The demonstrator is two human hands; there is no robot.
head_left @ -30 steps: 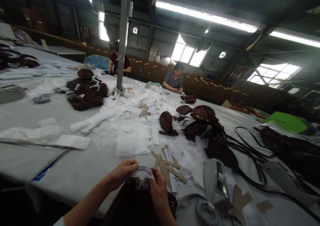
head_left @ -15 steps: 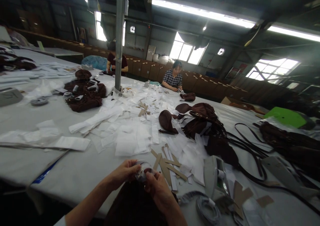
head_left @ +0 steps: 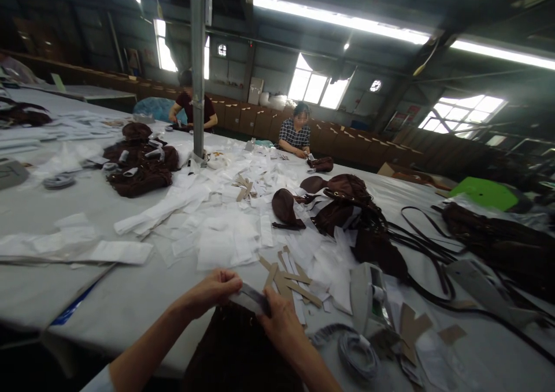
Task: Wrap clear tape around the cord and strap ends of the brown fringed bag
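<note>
Paper scraps (head_left: 225, 241) and card strips (head_left: 303, 295) littered the white table (head_left: 151, 299). Left hand (head_left: 223, 286) pinched one end of a pale band (head_left: 251, 296); right hand (head_left: 281, 317) gripped it farther along. Band spanned the gap between them, at the top of a brown bag (head_left: 236, 346); contact unclear. Grey coil (head_left: 348, 357) lay right of the bag.

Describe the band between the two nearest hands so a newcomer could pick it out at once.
At the near edge of the pale table, find the left hand and right hand above a dark brown bag. The greyish band bridges them; unlike the tan strips lying beyond, it's held up.
</note>
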